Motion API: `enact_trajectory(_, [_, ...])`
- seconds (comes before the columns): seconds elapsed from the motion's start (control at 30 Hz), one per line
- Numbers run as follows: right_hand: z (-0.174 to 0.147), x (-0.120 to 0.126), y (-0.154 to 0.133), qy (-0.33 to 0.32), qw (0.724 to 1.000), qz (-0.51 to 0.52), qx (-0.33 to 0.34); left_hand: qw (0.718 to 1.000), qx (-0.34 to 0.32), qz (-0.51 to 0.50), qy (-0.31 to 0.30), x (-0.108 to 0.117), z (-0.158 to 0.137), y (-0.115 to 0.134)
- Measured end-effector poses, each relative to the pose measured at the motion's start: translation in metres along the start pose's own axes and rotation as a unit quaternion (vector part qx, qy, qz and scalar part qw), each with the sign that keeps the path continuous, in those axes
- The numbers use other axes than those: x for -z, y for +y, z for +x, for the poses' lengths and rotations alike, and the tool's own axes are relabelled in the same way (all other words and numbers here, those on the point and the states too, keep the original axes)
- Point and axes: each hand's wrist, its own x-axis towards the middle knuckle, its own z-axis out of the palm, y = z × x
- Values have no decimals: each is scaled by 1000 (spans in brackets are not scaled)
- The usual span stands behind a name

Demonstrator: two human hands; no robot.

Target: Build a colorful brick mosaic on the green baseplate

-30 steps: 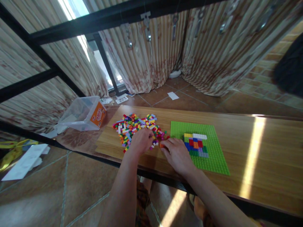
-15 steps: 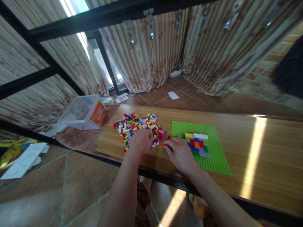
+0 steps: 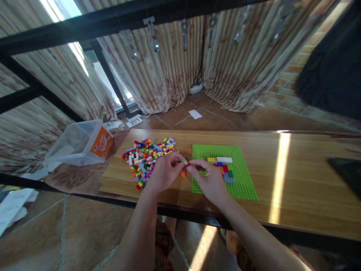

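Over the wooden table, my left hand (image 3: 166, 171) pinches a small pink brick (image 3: 184, 162), with a bit of green beside it at the fingertips. Facing it, my right hand (image 3: 210, 180) has thumb and forefinger closed on a small red brick (image 3: 188, 164). The two sets of fingertips almost meet; whether the bricks touch is unclear. Below them an orange brick (image 3: 182, 174) lies on the table. A green baseplate (image 3: 242, 180) carries a patch of joined bricks (image 3: 225, 168) in several colours, partly hidden behind my right hand. Left of my hands spreads a pile of loose bricks (image 3: 143, 158).
A clear plastic box (image 3: 76, 146) with an orange label stands beyond the table's left end. Black metal bars (image 3: 113, 28) cross above, in front of striped curtains (image 3: 163, 71). A dark flat object (image 3: 345, 171) lies at the right, below dark cloth (image 3: 332, 64).
The view has swung to the right. My left hand has left the pile's edge and come to my right hand. My right fingers have left the orange brick and now pinch a red one.
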Motion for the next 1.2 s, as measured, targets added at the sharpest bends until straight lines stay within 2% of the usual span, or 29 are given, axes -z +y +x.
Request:
enact_trajectory(0.13, [4,2,0,31,996,74,-37,996,-6,-92,5,-17,0,7])
enact_trajectory(0.27, [6,4,6,45,991,115,-47,997,3,-66,34,-26,-2,12])
enact_trajectory(0.37, [6,6,9,48,992,110,-40,998,10,-49,45,-29,-2,14])
enact_trajectory(0.53, [5,11,7,39,997,66,-16,996,4,-80,35,-27,0,15])
enact_trajectory(0.6, [5,11,6,26,999,22,3,996,6,-88,26,-23,1,11])
enact_trajectory(0.67, [4,10,7,-5,997,-68,32,997,12,-81,15,-18,2,6])
enact_trajectory(0.77, [4,5,8,-69,969,-226,73,998,22,-50,11,-12,2,1])
enact_trajectory(0.87, [4,-3,7,-105,946,-296,83,999,27,-28,10,-10,2,0])
enact_trajectory(0.97, [4,-7,6,-98,953,-278,66,999,34,-38,15,-10,4,2])
enact_trajectory(1.1, [3,-1,6,-15,982,-182,39,996,56,-70,27,-11,6,2])
enact_trajectory(1.2, [2,8,5,20,993,-113,37,991,62,-114,-20,-15,6,5])
